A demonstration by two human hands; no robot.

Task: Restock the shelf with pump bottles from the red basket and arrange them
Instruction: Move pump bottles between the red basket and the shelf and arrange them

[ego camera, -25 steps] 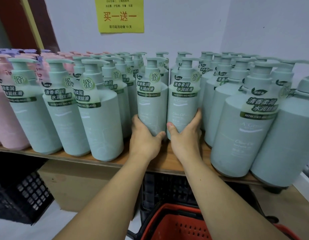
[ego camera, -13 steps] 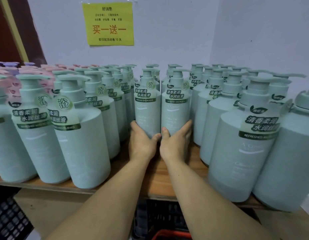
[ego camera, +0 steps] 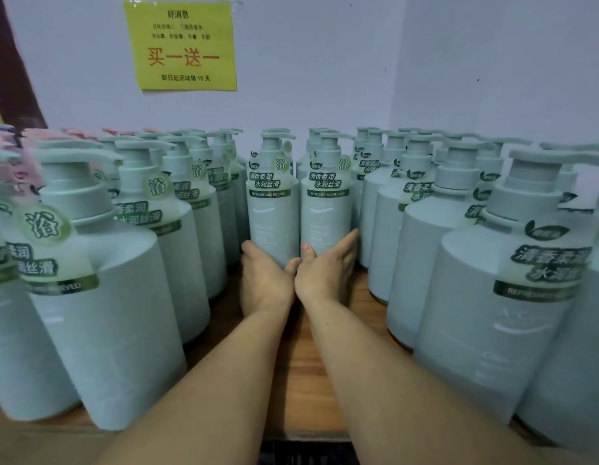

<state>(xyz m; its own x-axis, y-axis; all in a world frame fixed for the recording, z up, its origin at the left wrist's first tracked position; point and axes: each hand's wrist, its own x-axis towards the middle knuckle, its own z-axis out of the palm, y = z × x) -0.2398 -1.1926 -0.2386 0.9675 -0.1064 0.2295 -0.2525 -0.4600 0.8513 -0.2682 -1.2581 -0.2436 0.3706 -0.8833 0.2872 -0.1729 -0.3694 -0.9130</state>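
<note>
Mid-frame, the left hand (ego camera: pixel 264 283) is cupping the base of one green pump bottle (ego camera: pixel 273 209), and the right hand (ego camera: pixel 325 273) is cupping its neighbour, a second bottle (ego camera: pixel 326 209). Each hand is wrapped on its own bottle, thumbs meeting in front where the two bottles are touching side by side. Both bottles are standing upright deep in the gap between the rows, labels facing the camera.

The wooden shelf (ego camera: pixel 311 380) is showing bare under the forearms, running from centre to the lower edge. Rows of green bottles (ego camera: pixel 100 317) are crowding the left and right of the frame, with pink bottles (ego camera: pixel 9 152) peeking in at the far left. A yellow sign (ego camera: pixel 184 45) is hanging on the pale wall (ego camera: pixel 476 62) at upper left.
</note>
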